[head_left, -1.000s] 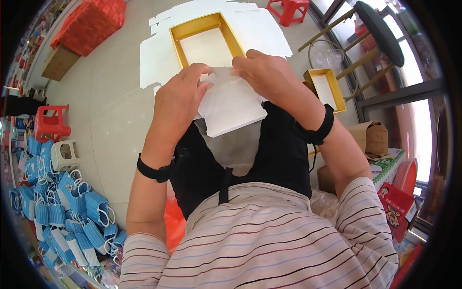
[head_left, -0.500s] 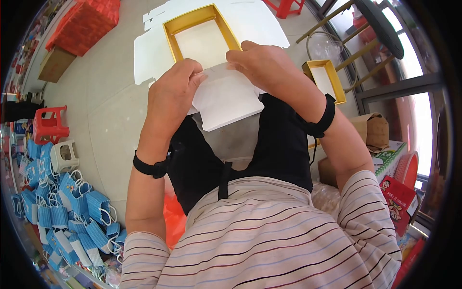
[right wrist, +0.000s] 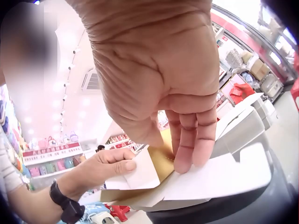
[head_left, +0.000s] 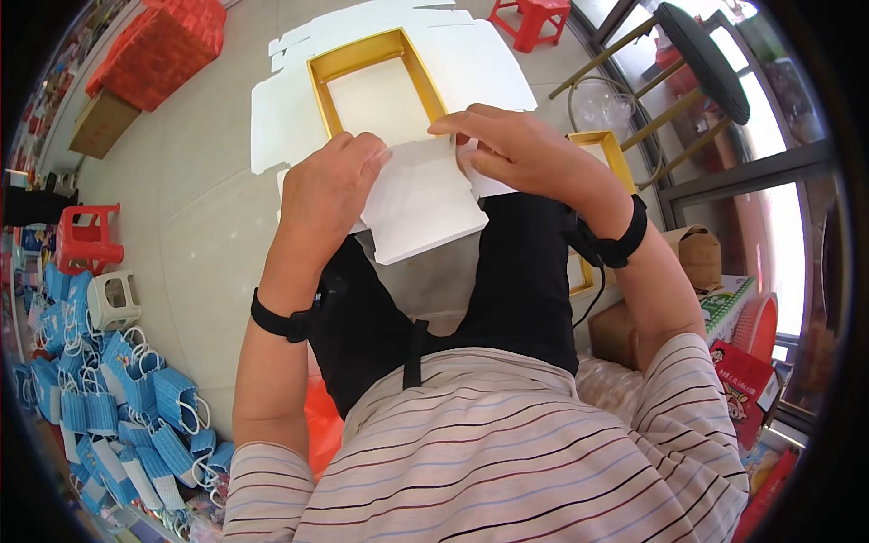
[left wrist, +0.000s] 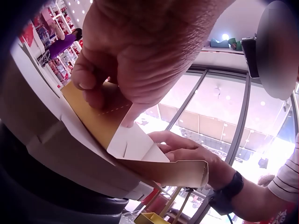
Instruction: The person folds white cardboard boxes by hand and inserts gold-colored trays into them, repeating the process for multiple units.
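Note:
A partly folded cardboard box (head_left: 421,68) has gold walls standing on three sides and a white floor. Toward the person's lap hangs its white end flap (head_left: 425,208), with notched corners. My left hand (head_left: 333,181) pinches the near left corner of the box; in the left wrist view its fingers are on the gold face, and the right wrist view shows the thumb on the white side. At the near right corner, my right hand (head_left: 516,149) has its index finger stretched along the gold wall. In the right wrist view its straight fingers (right wrist: 184,154) touch the white cardboard.
White cardboard sheets (head_left: 484,68) lie under the box. Another gold box (head_left: 611,154) stands at the right, near a black-topped stool (head_left: 701,63). Blue bags with white handles (head_left: 118,398) are heaped at left, beside a white stool (head_left: 113,299) and a red stool (head_left: 89,237).
The right hand has loosened its pinch on the flap's edge and shifted right, its fingers now spread at the corner. The left hand keeps its hold at the left corner.

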The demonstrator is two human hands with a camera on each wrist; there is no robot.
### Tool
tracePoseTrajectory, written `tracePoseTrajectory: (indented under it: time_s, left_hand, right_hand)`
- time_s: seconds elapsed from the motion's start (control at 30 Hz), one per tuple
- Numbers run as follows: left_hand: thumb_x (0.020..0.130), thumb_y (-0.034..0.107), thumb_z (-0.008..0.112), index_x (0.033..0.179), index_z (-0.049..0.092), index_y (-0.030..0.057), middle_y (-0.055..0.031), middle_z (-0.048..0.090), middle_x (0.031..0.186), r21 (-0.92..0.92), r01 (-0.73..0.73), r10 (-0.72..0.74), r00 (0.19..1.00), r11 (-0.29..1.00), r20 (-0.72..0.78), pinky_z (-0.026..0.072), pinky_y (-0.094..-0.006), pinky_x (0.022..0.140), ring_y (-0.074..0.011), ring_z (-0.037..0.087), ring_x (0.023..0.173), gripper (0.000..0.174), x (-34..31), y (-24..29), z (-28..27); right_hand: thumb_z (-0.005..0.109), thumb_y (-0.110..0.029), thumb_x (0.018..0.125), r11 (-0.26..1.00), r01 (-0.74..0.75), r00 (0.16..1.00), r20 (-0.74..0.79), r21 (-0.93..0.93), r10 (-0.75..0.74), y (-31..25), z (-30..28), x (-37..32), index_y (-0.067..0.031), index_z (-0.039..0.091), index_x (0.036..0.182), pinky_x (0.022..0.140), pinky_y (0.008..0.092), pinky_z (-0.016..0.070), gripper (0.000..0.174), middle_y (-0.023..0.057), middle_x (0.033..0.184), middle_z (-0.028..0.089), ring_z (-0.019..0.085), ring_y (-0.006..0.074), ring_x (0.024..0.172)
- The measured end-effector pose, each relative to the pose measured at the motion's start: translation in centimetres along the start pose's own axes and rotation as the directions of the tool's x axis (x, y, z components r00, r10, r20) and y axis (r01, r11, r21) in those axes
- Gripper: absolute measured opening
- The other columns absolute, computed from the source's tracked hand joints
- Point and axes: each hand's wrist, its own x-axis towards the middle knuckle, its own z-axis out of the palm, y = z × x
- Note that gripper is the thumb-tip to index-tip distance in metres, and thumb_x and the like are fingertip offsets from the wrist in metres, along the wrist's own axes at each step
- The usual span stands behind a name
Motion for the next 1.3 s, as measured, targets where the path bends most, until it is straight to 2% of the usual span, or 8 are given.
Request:
tracePoseTrajectory:
  time_s: [0.23, 0.4, 0.53, 0.63, 0.67, 0.87, 1.17, 1.3]
  left_hand:
    - [0.104, 0.023, 0.069, 0.115, 0.071, 0.0094, -0.0092, 0.069, 0.111, -0.019, -0.029, 0.028, 0.999, 0.999, -0.029, 0.0563, -0.0375, 0.077, -0.0292, 0.070, 0.090, 0.018, -0.7, -0.1, -0.4]
    - [0.089, 0.025, 0.086, 0.132, 0.061, 0.0075, -0.0164, 0.063, 0.124, -0.218, -0.089, 0.032, 0.967, 0.972, -0.252, 0.0573, -0.0418, 0.082, -0.0321, 0.068, 0.097, 0.053, -4.2, -3.4, -1.8]
    - [0.079, 0.038, 0.092, 0.130, 0.059, 0.0022, -0.0173, 0.062, 0.133, -0.101, -0.229, 0.230, 0.973, 0.968, -0.004, 0.0471, -0.0468, 0.106, -0.0395, 0.059, 0.122, 0.071, -7.3, -4.4, -2.4]
    - [0.078, 0.046, 0.093, 0.135, 0.057, 0.0045, -0.0178, 0.061, 0.135, 0.010, -0.302, 0.302, 0.953, 0.953, -0.007, 0.0457, -0.0460, 0.110, -0.0384, 0.058, 0.126, 0.079, -6.8, -3.7, -1.4]
    - [0.074, 0.029, 0.094, 0.131, 0.058, 0.0042, -0.0147, 0.063, 0.131, 0.003, -0.315, 0.315, 0.948, 0.949, -0.053, 0.0445, -0.0454, 0.108, -0.0373, 0.059, 0.125, 0.072, -6.5, -3.2, -1.0]
    - [0.082, 0.003, 0.081, 0.127, 0.060, 0.0047, -0.0163, 0.063, 0.129, 0.033, -0.355, 0.356, 0.934, 0.934, -0.039, 0.0499, -0.0459, 0.101, -0.0392, 0.061, 0.117, 0.050, -5.1, -4.0, -0.3]
    - [0.101, 0.004, 0.069, 0.112, 0.068, 0.0032, -0.0137, 0.073, 0.110, -0.103, -0.329, 0.306, 0.933, 0.939, -0.191, 0.0582, -0.0374, 0.079, -0.0326, 0.071, 0.091, 0.012, -3.5, -3.7, -0.8]
    - [0.088, -0.005, 0.072, 0.112, 0.067, 0.0040, -0.0122, 0.074, 0.102, -0.092, -0.265, 0.241, 0.947, 0.960, -0.211, 0.0601, -0.0397, 0.075, -0.0327, 0.073, 0.092, 0.026, -3.2, -3.5, -0.5]
  right_hand:
    - [0.068, -0.021, 0.101, 0.979, -0.010, 0.999, -0.035, -0.206, 0.002, 0.0, 1.2, 1.5, -0.0080, 0.065, 0.105, 0.075, 0.0435, 0.0532, 0.014, 0.0114, 0.098, 0.067, 0.068, 0.0361, 0.087]
    - [0.067, -0.022, 0.101, 0.987, 0.023, 0.996, -0.076, -0.160, -0.035, 0.2, 1.3, 1.6, -0.0074, 0.065, 0.101, 0.075, 0.0442, 0.0533, 0.014, 0.0108, 0.094, 0.067, 0.068, 0.0356, 0.085]
    - [0.066, -0.018, 0.101, 0.989, 0.023, 0.998, -0.058, -0.146, -0.032, 0.0, 1.1, 1.6, -0.0049, 0.065, 0.102, 0.075, 0.0431, 0.0523, 0.014, 0.0120, 0.095, 0.066, 0.067, 0.0356, 0.085]
    - [0.066, -0.019, 0.101, 0.991, 0.021, 0.999, -0.047, -0.132, -0.028, 0.0, 1.0, 1.7, -0.0047, 0.065, 0.103, 0.075, 0.0434, 0.0522, 0.014, 0.0125, 0.095, 0.067, 0.067, 0.0359, 0.085]
    - [0.066, -0.019, 0.101, 0.991, 0.026, 0.999, -0.041, -0.134, -0.032, 0.0, 1.0, 1.7, -0.0047, 0.065, 0.103, 0.075, 0.0434, 0.0522, 0.014, 0.0125, 0.095, 0.067, 0.067, 0.0359, 0.085]
    - [0.065, -0.018, 0.102, 0.990, 0.018, 0.999, -0.029, -0.142, -0.022, 0.2, 0.9, 1.9, -0.0043, 0.066, 0.102, 0.076, 0.0434, 0.0523, 0.014, 0.0124, 0.095, 0.067, 0.067, 0.0360, 0.086]
    - [0.065, -0.014, 0.100, 0.993, 0.034, 0.999, -0.021, -0.116, -0.037, 0.3, 0.6, 2.1, -0.0048, 0.066, 0.101, 0.076, 0.0446, 0.0516, 0.009, 0.0134, 0.092, 0.065, 0.066, 0.0370, 0.087]
    - [0.064, -0.006, 0.094, 0.987, 0.011, 0.999, -0.032, -0.161, -0.016, -0.1, 0.9, 1.9, -0.0070, 0.065, 0.102, 0.075, 0.0460, 0.0511, 0.008, 0.0130, 0.090, 0.065, 0.066, 0.0377, 0.087]
